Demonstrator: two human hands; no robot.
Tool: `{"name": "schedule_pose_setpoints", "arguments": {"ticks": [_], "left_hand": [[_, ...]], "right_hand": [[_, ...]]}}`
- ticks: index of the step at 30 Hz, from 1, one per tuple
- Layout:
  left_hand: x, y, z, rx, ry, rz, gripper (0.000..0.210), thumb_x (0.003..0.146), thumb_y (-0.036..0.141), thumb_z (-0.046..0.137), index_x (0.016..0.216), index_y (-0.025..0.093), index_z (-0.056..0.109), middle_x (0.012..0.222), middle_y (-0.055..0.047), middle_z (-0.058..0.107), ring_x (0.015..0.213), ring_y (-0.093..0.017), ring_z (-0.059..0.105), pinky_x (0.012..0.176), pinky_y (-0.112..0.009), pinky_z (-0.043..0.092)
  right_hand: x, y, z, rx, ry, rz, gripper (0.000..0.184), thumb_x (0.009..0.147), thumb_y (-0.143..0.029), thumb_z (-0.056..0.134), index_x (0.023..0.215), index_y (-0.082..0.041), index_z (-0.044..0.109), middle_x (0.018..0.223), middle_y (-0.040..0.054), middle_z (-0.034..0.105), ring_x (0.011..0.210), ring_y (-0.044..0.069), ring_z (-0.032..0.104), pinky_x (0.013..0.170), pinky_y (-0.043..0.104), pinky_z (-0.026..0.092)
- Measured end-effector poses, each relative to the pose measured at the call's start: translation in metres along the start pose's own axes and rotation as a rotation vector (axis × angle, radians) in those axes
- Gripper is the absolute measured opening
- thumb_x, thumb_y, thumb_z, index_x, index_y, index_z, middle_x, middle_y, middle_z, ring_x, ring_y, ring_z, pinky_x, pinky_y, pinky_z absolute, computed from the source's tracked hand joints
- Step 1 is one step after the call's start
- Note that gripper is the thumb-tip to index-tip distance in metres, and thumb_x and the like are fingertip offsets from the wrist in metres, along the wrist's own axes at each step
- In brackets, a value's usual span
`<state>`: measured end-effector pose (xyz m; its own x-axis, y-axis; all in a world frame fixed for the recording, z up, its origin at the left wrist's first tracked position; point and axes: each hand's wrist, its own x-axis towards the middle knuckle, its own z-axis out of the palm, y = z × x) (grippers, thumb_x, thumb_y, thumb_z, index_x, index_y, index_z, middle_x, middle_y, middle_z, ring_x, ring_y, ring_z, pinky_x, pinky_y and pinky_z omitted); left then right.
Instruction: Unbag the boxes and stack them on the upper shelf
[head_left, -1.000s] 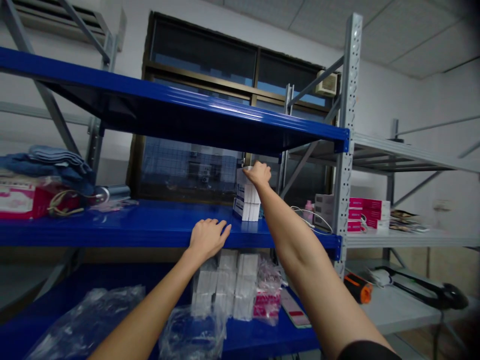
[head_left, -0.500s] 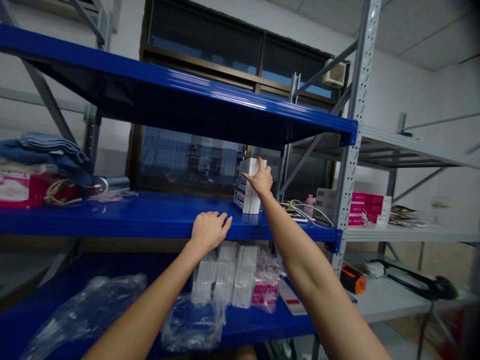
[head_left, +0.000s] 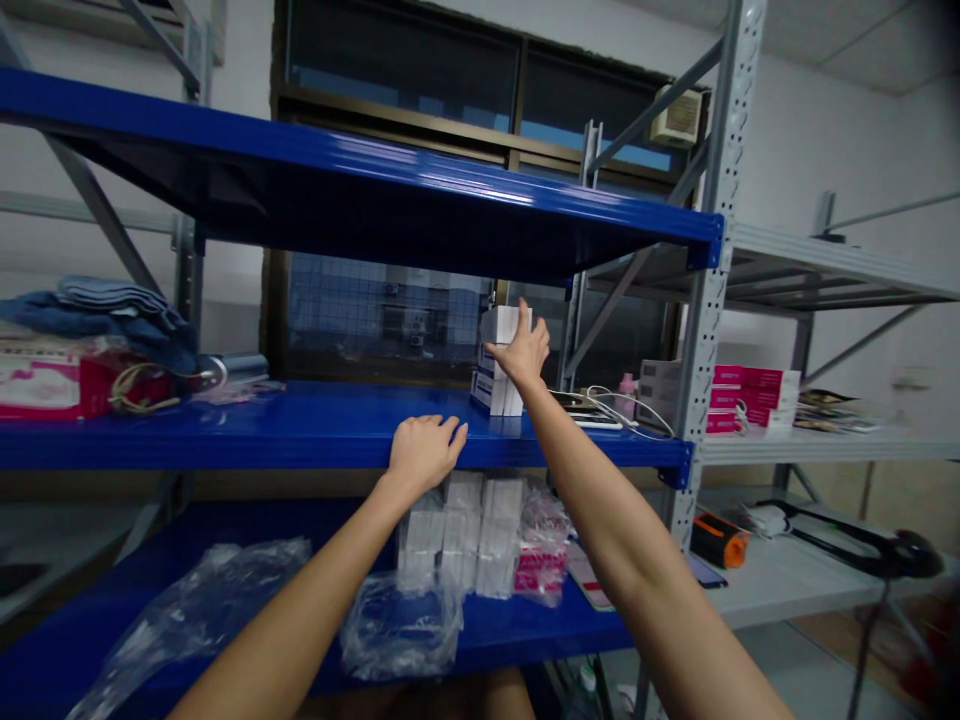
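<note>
fingers (head_left: 523,320) of right hand (head_left: 528,356) at white boxes (head_left: 498,384)

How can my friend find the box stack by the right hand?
Find the middle blue shelf by the window. Right of its centre, the right hand touches a stack of white boxes. Blue markings set it apart from the plastic-wrapped boxes below.
</note>
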<state>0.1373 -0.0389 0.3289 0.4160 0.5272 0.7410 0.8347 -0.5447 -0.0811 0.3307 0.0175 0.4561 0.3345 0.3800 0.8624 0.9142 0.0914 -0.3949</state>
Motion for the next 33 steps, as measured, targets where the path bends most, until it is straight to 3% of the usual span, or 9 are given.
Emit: {"name": "schedule_pose_setpoints", "arguments": {"ticks": [5, 9, 16, 21, 24, 27, 29, 31, 33], "left_hand": [[-0.017, -0.008, -0.006, -0.231, 0.043, 0.115, 0.035, 0.104, 0.038, 0.043, 0.117, 0.021, 0.072, 0.113, -0.011, 0.076, 0.106, -0.028, 0.07, 0.095, -0.041, 0.05], [-0.085, -0.027, 0.005, -0.545, 0.116, 0.215, 0.031, 0.1, 0.028, 0.046, 0.113, 0.02, 0.073, 0.114, -0.01, 0.075, 0.109, -0.024, 0.069, 0.101, -0.039, 0.052], [-0.208, -0.082, 0.091, -0.386, -0.405, -0.469, 0.025, 0.091, 0.026, 0.06, 0.112, 0.022, 0.073, 0.108, -0.008, 0.077, 0.099, -0.023, 0.072, 0.091, -0.032, 0.053], [-0.225, -0.116, 0.129, -0.473, -0.601, -0.691, 0.044, 0.075, 0.019, 0.075, 0.119, 0.018, 0.07, 0.082, -0.004, 0.074, 0.079, -0.021, 0.071, 0.072, -0.027, 0.053], [-0.216, -0.122, 0.107, -0.514, -0.333, -0.644, 0.035, 0.079, 0.013, 0.063, 0.113, 0.019, 0.07, 0.071, 0.002, 0.065, 0.067, -0.016, 0.065, 0.065, -0.023, 0.05], [-0.21, -0.125, 0.064, -0.354, 0.307, -0.51, 0.034, 0.087, 0.015, 0.054, 0.117, 0.019, 0.069, 0.079, -0.001, 0.064, 0.071, -0.016, 0.061, 0.075, -0.027, 0.052], [-0.216, -0.129, 0.038, -0.2, 0.49, -0.421, 0.041, 0.088, 0.016, 0.056, 0.127, 0.019, 0.067, 0.081, -0.002, 0.064, 0.075, -0.018, 0.061, 0.083, -0.031, 0.052], [-0.232, -0.131, 0.024, -0.135, 0.367, -0.333, 0.05, 0.088, 0.016, 0.056, 0.136, 0.021, 0.063, 0.083, -0.003, 0.066, 0.076, -0.019, 0.062, 0.084, -0.032, 0.052], [-0.254, -0.131, 0.024, -0.139, 0.018, -0.278, 0.054, 0.087, 0.016, 0.054, 0.14, 0.025, 0.062, 0.092, -0.005, 0.072, 0.081, -0.02, 0.067, 0.085, -0.032, 0.054]], "right_hand": [[-0.091, -0.023, -0.033, 0.374, 0.051, -0.387, 0.034, 0.097, -0.027, 0.047, 0.129, -0.021, 0.058, 0.117, 0.011, 0.063, 0.103, 0.023, 0.062, 0.092, 0.035, 0.05], [-0.191, -0.014, -0.052, 0.528, -0.442, -0.746, 0.017, 0.097, -0.028, 0.053, 0.105, -0.024, 0.067, 0.086, 0.0025, 0.067, 0.074, 0.016, 0.063, 0.072, 0.027, 0.048], [-0.302, 0.051, 0.021, -0.086, -1.129, -0.202, 0.036, 0.095, -0.048, 0.061, 0.113, -0.018, 0.071, 0.097, 0.013, 0.076, 0.098, 0.029, 0.072, 0.084, 0.036, 0.051], [-0.311, 0.067, 0.07, -0.061, -1.4, -0.066, 0.064, 0.069, -0.011, 0.081, 0.131, -0.018, 0.066, 0.102, 0.0091, 0.078, 0.082, 0.022, 0.074, 0.076, 0.029, 0.055], [-0.301, 0.059, 0.074, 0.111, -1.291, -0.107, 0.061, 0.074, -0.002, 0.066, 0.132, -0.018, 0.067, 0.109, 0.0075, 0.078, 0.079, 0.017, 0.074, 0.079, 0.027, 0.057], [-0.295, 0.047, 0.058, 0.423, -0.738, -0.235, 0.059, 0.085, -0.003, 0.049, 0.141, -0.02, 0.062, 0.131, 0.0086, 0.072, 0.105, 0.02, 0.073, 0.099, 0.035, 0.055], [-0.301, 0.041, 0.042, 0.515, -0.468, -0.348, 0.062, 0.091, -0.006, 0.044, 0.149, -0.023, 0.054, 0.149, 0.0077, 0.059, 0.126, 0.022, 0.064, 0.109, 0.04, 0.05], [-0.317, 0.042, 0.027, 0.475, -0.484, -0.47, 0.067, 0.091, -0.005, 0.044, 0.155, -0.026, 0.047, 0.161, 0.0052, 0.045, 0.132, 0.023, 0.061, 0.109, 0.039, 0.051], [-0.343, 0.05, 0.017, 0.35, -0.692, -0.553, 0.073, 0.088, -0.004, 0.045, 0.157, -0.028, 0.043, 0.166, 0.0042, 0.036, 0.123, 0.023, 0.067, 0.101, 0.036, 0.056]]}}
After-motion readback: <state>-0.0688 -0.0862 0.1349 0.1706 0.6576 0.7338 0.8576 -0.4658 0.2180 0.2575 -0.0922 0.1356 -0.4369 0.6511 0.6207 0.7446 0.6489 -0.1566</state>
